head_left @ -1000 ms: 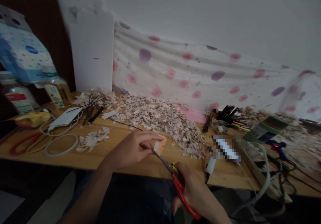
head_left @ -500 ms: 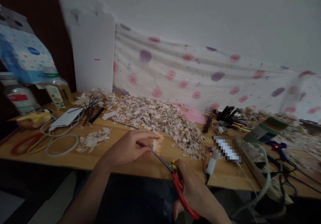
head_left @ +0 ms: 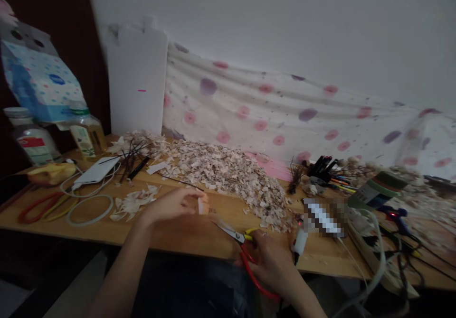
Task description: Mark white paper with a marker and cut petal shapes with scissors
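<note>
My left hand (head_left: 173, 205) is above the wooden table, its fingers pinched on a small pale orange and white piece (head_left: 204, 206), perhaps paper or petal. The piece has a white strip along one side. My right hand (head_left: 274, 261) is wrapped round a pair of scissors (head_left: 233, 234) with red and yellow handles. The blades point up and left toward the piece, with a gap between them and it. Behind both hands lies a wide heap of pale dried flakes (head_left: 221, 171).
Left on the table (head_left: 171, 239) are a white power bank (head_left: 96, 172) with a cable, dark twigs (head_left: 131, 154), loose flakes (head_left: 135, 201) and bottles (head_left: 87, 135). To the right are a lit, blurred-out phone (head_left: 324, 217), a green container (head_left: 379, 190), a power strip and tangled cords.
My left hand has moved left with the small piece, away from the scissors. The blade tips, which were at the piece, are now apart from it. The view has shifted slightly.
</note>
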Tool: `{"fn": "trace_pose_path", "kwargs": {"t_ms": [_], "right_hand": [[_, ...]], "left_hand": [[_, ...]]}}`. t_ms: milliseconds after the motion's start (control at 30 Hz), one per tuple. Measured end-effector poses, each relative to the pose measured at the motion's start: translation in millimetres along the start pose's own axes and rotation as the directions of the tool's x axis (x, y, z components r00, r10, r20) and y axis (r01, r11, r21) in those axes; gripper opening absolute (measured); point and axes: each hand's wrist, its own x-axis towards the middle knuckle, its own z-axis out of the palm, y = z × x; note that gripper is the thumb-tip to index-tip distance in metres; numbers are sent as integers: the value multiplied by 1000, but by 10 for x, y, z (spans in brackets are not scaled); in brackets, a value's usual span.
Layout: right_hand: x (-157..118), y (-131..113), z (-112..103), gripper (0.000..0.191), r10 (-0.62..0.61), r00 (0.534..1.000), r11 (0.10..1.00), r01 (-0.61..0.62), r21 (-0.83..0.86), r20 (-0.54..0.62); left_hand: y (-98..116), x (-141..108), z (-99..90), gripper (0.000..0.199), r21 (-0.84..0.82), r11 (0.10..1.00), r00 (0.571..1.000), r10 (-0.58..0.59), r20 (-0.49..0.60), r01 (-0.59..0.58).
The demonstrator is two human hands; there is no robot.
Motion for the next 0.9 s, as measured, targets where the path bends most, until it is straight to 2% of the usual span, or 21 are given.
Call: {"fn": "trace_pose_path", "kwargs": {"t_ms": [67, 167, 367, 667, 767, 833, 900], "right_hand": [[41, 13, 32, 24, 11, 1000, 999, -11, -48, 1], [84, 42, 77, 29, 11, 1000, 999, -10, -44, 11], [120, 50, 73, 47, -37, 998, 999, 37, 6, 45], [264, -55, 1, 46, -95, 993, 993, 99, -69, 63], [367, -11, -172, 42, -122, 991, 988, 127, -85, 56], [487, 109, -440, 33, -119, 992, 988, 123, -98, 45], [658, 317, -807, 21, -49, 999, 990, 46, -133, -17]], "left_hand": [[-144, 72, -3, 52, 114, 992, 995, -51, -90, 61], [-296, 122, -25, 51, 154, 983, 983, -71, -170, 98], [-435, 54, -116, 41, 157, 976, 980, -131, -147, 154], [-451, 41, -115, 49, 55, 997, 998, -54, -42, 56], [-410, 51, -85, 56, 32, 999, 999, -37, -10, 38], [-363, 43, -69, 56, 0, 1000, 999, -24, 22, 24], [-322, 36, -59, 55, -23, 1000, 998, -16, 56, 18]]}}
